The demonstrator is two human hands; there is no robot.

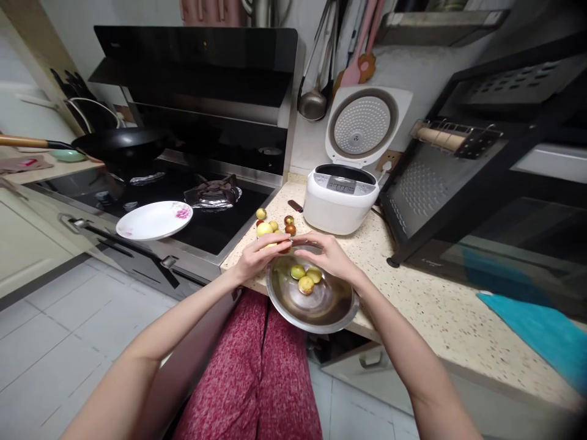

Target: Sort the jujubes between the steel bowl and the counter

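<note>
Fruit [306, 285] lies in and beside a bowl [331, 314] overhanging the counter's [413, 269] front edge; left hand [254, 256] straight-fingered, right hand [337, 258] loosely curved, any hold unclear. Behind stands an open rice cooker [337, 212], display [342, 185] unreadable; a plate [153, 220] rests at the stove's [208, 232] front edge.

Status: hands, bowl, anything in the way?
Left hand at loose fruit, right hand over far edge of bowl. Three fruits inside. Left hand partly hides loose fruit.

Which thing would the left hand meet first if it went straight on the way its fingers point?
Probably the fingers of the right hand, whose tips lie just ahead of the left hand; depth is unclear, so they may already touch.
</note>
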